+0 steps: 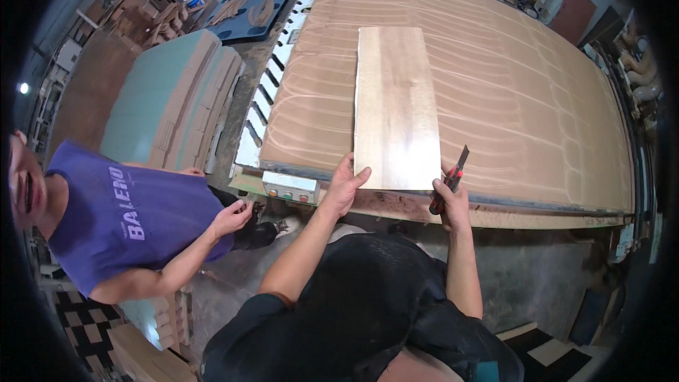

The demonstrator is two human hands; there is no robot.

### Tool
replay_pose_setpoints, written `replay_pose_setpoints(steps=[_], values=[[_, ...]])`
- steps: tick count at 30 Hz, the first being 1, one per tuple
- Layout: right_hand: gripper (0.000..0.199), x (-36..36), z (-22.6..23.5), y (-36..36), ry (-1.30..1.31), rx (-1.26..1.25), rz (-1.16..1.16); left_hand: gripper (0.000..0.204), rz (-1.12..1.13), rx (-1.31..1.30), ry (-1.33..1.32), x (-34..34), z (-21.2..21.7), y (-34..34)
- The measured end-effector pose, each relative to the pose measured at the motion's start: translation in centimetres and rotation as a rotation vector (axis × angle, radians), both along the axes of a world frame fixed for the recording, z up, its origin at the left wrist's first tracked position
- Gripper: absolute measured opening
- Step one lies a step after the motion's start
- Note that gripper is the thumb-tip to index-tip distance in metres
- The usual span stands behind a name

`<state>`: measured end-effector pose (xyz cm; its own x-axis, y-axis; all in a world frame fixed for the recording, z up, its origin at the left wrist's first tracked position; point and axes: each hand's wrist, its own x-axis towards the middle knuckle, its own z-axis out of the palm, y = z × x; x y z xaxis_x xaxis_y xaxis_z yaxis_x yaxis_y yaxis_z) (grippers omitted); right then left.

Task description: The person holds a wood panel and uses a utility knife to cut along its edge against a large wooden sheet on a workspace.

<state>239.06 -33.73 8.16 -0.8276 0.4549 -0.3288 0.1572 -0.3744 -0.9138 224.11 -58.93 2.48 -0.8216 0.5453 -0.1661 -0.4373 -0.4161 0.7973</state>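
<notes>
My left hand [344,185] grips the near left corner of a long wood-grain board [396,99], thumb on top and fingers beneath. The board stretches away from me over a large brown worktable [516,92]. At the board's near right corner is my right hand [454,201], closed around a red and black utility knife [448,191]. Its dark blade points up and away from me, beside the board's right edge. Some fingers of this hand are hidden; whether they also touch the board I cannot tell.
On the left stands a person in a purple sleeveless shirt [141,219]. A control box with buttons [290,188] sits at the table's near left corner. Behind the person are stacked green-topped panels [152,92]; a blue pallet [251,14] lies farther back.
</notes>
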Motion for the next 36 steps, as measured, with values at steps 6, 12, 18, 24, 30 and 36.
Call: replay_pose_setpoints(steps=[6,12,18,24,30,36], values=[[0.076,0.0,1.0,0.9,0.061,-0.033,0.013,0.036,0.039,-0.09,-0.002,-0.9,0.1,-1.2],[0.08,0.8,1.8,2.2,0.155,-0.123,0.001,0.035,0.234,-0.337,0.404,-5.6,1.5,-2.7],[0.084,1.3,2.9,2.1,0.232,-0.08,-0.01,0.035,0.303,-0.443,0.517,-7.6,3.5,-4.0],[0.085,2.0,4.2,1.5,0.273,-0.047,-0.021,0.036,0.345,-0.606,0.734,-8.1,4.8,-2.9],[0.083,3.3,4.9,1.3,0.273,-0.078,-0.004,0.048,0.426,-0.71,0.916,-10.0,7.1,-2.4],[0.09,5.3,5.6,2.4,0.327,-0.187,-0.027,0.086,0.492,-0.857,1.153,-11.5,9.3,-1.5]])
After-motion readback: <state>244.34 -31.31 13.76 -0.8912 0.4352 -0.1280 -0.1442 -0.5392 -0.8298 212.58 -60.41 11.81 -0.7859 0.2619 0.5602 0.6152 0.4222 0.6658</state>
